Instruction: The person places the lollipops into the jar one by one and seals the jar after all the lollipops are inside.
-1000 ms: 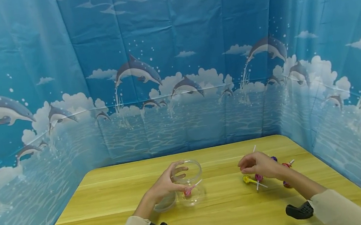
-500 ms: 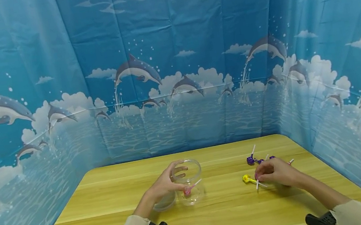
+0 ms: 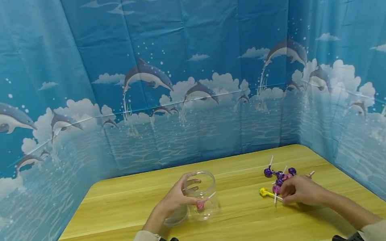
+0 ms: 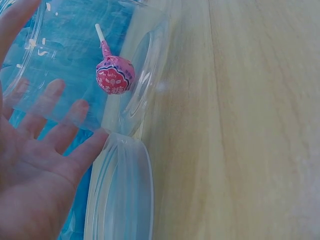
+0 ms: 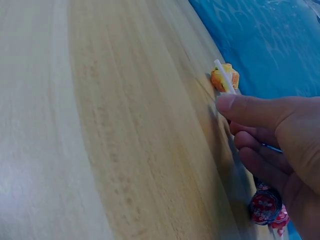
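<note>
My left hand point(image 3: 176, 200) holds a clear plastic jar point(image 3: 211, 185) upright, thumb on the near side and fingers behind it. Inside the jar is one pink lollipop point(image 4: 115, 75), its white stick pointing up. A round translucent lid point(image 4: 130, 190) lies on the table beside the jar, partly below that hand. On the right, my right hand point(image 3: 302, 190) is low at the table, thumb and forefinger pinching the stick end of a yellow lollipop point(image 3: 263, 192). A pink lollipop point(image 3: 276, 189) lies against it, its stick crossing the yellow one's. My right palm is turned away in the head view.
Behind the right fingers lies a cluster of several lollipops, among them a purple lollipop point(image 3: 267, 172) farthest left and another purple lollipop point(image 3: 292, 171). One white stick point(image 3: 311, 173) shows past the hand. A blue dolphin curtain point(image 3: 195, 136) surrounds the wooden table point(image 3: 124, 211).
My right hand has moved right and toward me, from above the lollipops to the yellow one's stick, uncovering the purple lollipops. The left hand and jar have stayed in place.
</note>
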The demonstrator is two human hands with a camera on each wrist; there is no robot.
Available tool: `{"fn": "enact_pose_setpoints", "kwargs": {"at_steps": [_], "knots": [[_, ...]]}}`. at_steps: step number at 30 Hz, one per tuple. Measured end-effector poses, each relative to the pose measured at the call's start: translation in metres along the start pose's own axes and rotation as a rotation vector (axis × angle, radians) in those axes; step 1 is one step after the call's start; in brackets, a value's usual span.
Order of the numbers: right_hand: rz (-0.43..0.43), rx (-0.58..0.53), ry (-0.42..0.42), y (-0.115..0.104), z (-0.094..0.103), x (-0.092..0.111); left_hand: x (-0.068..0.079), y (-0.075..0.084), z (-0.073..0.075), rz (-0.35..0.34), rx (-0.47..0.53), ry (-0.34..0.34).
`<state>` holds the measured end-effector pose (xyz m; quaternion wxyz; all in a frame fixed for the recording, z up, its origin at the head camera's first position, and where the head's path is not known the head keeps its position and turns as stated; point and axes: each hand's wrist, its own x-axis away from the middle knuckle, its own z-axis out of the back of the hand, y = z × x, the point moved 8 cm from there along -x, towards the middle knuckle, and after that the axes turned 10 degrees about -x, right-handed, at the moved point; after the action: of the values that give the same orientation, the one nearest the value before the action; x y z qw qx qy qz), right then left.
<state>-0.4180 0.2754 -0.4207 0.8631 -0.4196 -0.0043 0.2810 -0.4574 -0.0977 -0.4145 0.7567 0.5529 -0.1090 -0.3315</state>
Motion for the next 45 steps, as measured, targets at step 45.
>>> {"fn": "enact_pose_setpoints", "kwargs": {"at_steps": [45], "knots": [[-0.059, 0.034, 0.222, -0.019, 0.019, -0.024, 0.001, 0.0, 0.0, 0.032, -0.003, -0.01]]}}
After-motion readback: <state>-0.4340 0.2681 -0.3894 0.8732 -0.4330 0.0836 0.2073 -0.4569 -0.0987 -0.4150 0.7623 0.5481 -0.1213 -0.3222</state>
